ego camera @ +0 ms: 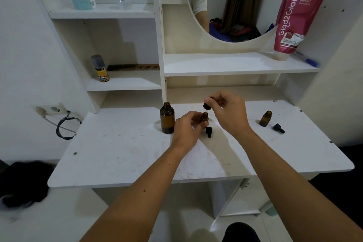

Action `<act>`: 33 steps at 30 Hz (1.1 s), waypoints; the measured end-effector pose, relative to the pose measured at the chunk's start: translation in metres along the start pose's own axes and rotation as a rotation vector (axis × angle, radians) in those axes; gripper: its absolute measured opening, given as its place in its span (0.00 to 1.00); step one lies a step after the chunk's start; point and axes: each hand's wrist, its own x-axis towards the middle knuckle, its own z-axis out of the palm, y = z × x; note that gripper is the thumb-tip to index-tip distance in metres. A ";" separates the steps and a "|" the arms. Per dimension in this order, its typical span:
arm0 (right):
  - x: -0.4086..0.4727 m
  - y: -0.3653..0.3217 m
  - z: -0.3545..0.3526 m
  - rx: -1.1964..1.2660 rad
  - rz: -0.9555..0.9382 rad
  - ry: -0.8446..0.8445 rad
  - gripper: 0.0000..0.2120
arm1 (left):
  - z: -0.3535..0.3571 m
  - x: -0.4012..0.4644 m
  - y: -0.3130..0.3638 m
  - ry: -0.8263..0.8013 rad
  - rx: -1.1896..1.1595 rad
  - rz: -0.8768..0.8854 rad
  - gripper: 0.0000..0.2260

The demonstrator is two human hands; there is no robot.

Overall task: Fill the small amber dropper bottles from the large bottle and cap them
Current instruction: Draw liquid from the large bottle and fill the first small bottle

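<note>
**Dropper held over the small bottle**

The left hand has its grip closed around a small amber glass bottle on the white desk. Just above this grip, the right hand pinches a black rubber dropper. Left of the grip stands the large round bottle, open. A black cap lies just below it.
</note>
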 end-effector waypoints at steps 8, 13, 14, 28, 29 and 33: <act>0.001 -0.001 0.000 0.025 0.020 0.005 0.05 | -0.001 0.000 0.000 -0.007 0.000 -0.012 0.12; -0.001 -0.003 -0.005 0.006 -0.006 -0.028 0.05 | -0.002 -0.002 0.000 -0.011 0.026 0.000 0.14; -0.001 -0.004 -0.006 0.000 -0.011 -0.032 0.05 | -0.002 -0.002 0.001 -0.014 0.029 0.002 0.15; 0.004 -0.051 -0.023 0.034 -0.112 0.104 0.08 | -0.045 -0.043 -0.003 -0.017 -0.070 0.018 0.20; 0.004 -0.056 -0.021 0.048 -0.116 0.108 0.08 | -0.052 -0.047 -0.005 -0.008 -0.081 0.020 0.19; 0.003 -0.077 -0.006 0.132 -0.141 0.106 0.08 | -0.082 -0.060 -0.012 0.040 -0.075 -0.008 0.17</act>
